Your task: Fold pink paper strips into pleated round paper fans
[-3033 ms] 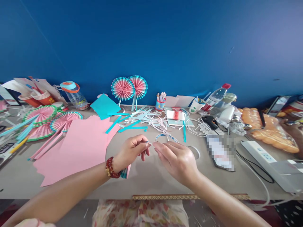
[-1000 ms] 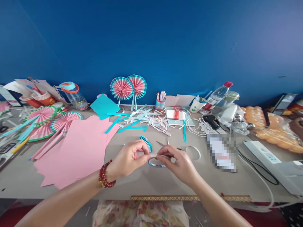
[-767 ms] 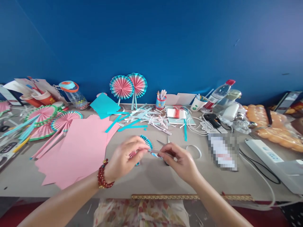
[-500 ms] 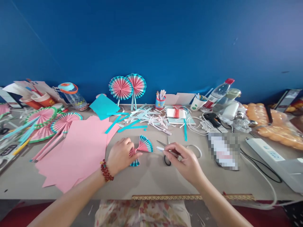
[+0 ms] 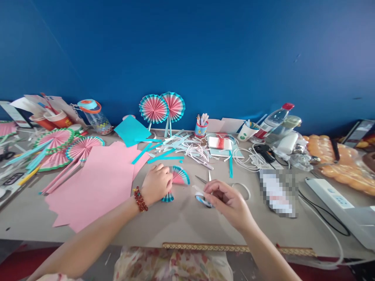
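A small pleated paper fan [image 5: 180, 175], pink with blue edges, lies partly folded on the table. My left hand [image 5: 158, 181] is closed over its left side and hides its middle. To the right, my right hand [image 5: 227, 199] pinches a narrow whitish strip [image 5: 197, 189] between thumb and fingertips, just above the table. A pair of scissors [image 5: 200, 179] lies under and beside that hand; its blade shows, but the hand covers much of the rest. Blurred white covers part of the dark ring by the fingertips.
Pink paper sheets [image 5: 105, 175] lie at left, with finished fans [image 5: 83, 148] beyond. Two round fans [image 5: 154, 109] stand at the back. Paper scraps [image 5: 175, 142], a pen holder [image 5: 201, 128] and a bottle [image 5: 272, 121] line the wall. A power strip [image 5: 331, 195] sits right.
My left hand has turned and now covers more of the fan's left side. My right hand has lowered slightly with the strip, which hangs nearer the scissors' ring.
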The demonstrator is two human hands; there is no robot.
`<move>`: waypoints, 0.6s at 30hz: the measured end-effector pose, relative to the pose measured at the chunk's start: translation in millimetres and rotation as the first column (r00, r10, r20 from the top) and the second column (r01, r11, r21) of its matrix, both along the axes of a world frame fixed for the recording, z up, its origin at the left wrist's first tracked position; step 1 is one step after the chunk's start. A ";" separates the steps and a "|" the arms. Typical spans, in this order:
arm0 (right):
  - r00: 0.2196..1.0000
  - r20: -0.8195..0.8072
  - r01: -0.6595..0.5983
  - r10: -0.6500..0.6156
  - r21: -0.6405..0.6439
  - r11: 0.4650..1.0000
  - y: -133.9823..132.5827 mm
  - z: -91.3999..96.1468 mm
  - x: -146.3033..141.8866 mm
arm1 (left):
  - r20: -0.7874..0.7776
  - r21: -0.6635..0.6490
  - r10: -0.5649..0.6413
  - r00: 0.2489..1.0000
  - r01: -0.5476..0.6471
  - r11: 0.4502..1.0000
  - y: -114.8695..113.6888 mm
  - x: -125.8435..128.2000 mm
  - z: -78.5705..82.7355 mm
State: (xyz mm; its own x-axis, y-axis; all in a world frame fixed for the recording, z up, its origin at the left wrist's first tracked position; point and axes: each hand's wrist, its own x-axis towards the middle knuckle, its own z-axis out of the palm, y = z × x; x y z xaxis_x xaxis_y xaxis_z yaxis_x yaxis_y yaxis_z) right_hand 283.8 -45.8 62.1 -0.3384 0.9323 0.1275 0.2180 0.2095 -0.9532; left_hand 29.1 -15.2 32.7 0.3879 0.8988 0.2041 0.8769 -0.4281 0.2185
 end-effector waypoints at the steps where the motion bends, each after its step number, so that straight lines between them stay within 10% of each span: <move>1: 0.999 -0.031 -0.009 0.008 -0.024 1.000 -0.2 1.0 -0.5 | 0.105 -0.019 0.016 0.994 -0.014 1.000 0.3 -0.5 2.0; 3: 0.997 -0.079 -0.022 0.017 -0.065 0.998 0.0 3.2 -1.4 | 0.393 -0.087 0.092 0.915 -0.062 0.994 -1.4 -0.8 6.1; 6: 0.995 -0.100 -0.009 -0.003 -0.127 0.992 1.8 5.9 -4.5 | 0.776 -0.271 0.258 0.576 -0.064 0.960 -8.4 1.5 8.2; 10: 0.996 -0.088 -0.008 -0.003 -0.131 0.991 4.4 8.1 -12.2 | 0.910 -0.385 0.363 0.200 0.080 0.920 -19.3 8.2 3.6; 18: 0.986 0.003 -0.163 0.164 -0.073 0.984 -11.4 28.6 -10.9 | 0.952 -0.237 0.227 0.208 0.025 0.971 -29.9 11.0 1.9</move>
State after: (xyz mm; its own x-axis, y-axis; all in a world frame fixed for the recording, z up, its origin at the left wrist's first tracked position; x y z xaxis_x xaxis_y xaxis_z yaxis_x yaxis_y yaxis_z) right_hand 272.8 -57.2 90.7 -0.4880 0.8709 0.0584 0.1948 0.1739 -0.9653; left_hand 40.1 -45.1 34.6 -0.0969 0.9758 0.1960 -0.0422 -0.2008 0.9787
